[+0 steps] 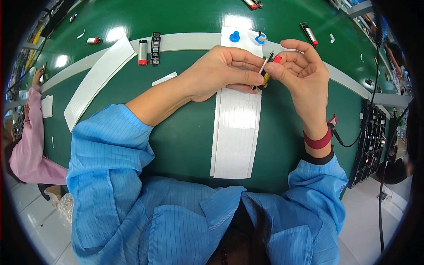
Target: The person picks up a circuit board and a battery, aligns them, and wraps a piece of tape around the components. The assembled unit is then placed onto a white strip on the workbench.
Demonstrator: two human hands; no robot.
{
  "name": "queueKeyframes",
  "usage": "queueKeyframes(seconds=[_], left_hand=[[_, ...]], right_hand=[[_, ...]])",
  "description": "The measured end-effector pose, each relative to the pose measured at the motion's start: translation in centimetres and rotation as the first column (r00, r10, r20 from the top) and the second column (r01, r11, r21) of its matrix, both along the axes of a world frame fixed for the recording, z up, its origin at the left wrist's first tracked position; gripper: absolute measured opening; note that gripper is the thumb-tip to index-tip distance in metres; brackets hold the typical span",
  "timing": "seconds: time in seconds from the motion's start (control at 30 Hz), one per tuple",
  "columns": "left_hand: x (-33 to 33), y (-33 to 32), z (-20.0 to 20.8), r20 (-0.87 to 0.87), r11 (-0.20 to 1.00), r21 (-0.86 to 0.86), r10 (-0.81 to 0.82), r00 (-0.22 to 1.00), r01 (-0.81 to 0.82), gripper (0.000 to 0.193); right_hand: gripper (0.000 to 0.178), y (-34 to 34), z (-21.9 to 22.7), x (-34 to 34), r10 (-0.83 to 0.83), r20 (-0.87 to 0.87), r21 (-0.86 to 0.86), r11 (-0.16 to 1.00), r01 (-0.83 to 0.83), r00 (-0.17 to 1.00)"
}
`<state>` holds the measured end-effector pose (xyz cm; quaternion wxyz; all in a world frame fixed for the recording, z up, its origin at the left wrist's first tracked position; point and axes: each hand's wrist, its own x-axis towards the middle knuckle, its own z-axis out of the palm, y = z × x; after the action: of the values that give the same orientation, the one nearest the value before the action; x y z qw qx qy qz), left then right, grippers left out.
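Observation:
Over the top of a long white sheet, my two hands meet. My left hand pinches a small black part with a yellow side between thumb and fingers. My right hand is closed at thumb and fingertips around a small red-ended piece right beside that part. Fingers hide most of both, so I cannot tell if they are joined. Just beyond are two blue round pieces, one plain and one with a dark tip.
To the left lie a silver-and-red battery cell, a black circuit board and a wide white strip. A black rack of parts stands at right. My red wrist strap trails a cord. A co-worker's pink sleeve shows far left.

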<state>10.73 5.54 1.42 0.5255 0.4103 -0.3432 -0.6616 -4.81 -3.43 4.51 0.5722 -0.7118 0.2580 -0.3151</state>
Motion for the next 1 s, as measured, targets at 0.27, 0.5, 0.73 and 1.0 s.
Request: queueKeyframes(seconds=[0.27, 0.5, 0.73, 1.0], left_hand=[[0.0, 0.0, -0.1, 0.030, 1.000, -0.022, 0.002, 1.000, -0.001, 0.029], [-0.8, 0.3, -0.3, 0.103, 0.994, -0.082, 0.079, 0.992, -0.071, 0.029], [0.5, 0.0, -0.1, -0.098, 0.993, -0.034, -0.114, 0.989, 0.111, 0.031], [0.4, 0.1, 0.1, -0.071, 0.976, 0.023, -0.215, 0.974, 0.218, 0.032]], right_hand=[[0.037, -0.1, -0.4, 0.2, 0.002, -0.002, 0.008, 1.000, -0.002, 1.000], [0.032, -0.1, -0.7, 0.4, -0.026, -0.016, -0.049, 0.998, 0.026, 1.000], [0.020, -1.3, 0.1, -0.3, 0.070, 0.007, 0.099, 0.993, -0.070, 0.998], [0.014, -2.2, 0.4, -1.5, 0.111, -0.237, -0.117, 0.983, -0.142, 0.965]])
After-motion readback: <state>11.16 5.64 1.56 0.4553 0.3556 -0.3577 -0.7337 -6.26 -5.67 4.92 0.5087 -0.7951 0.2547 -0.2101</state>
